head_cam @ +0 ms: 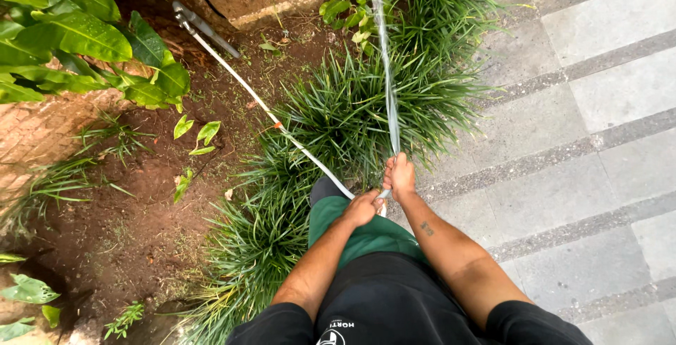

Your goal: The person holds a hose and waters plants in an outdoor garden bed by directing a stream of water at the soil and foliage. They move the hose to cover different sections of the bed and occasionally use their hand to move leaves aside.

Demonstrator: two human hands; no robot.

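the clump of grassy plants (pixel 352 116) sits in the middle of the scene. left of the clump lies the bare soil bed (pixel 134 211), and beyond that bed, further left, stand the broad-leaved shrubs (pixel 77 35). right of the clump runs the paved path (pixel 584 141). the hose (pixel 267 111) lies across the soil and over the clump's left edge, coming in from the far left. just near side of the clump, both hands meet: left hand (pixel 362 208) beside right hand (pixel 399 176). a water jet (pixel 386 70) crosses above the clump.
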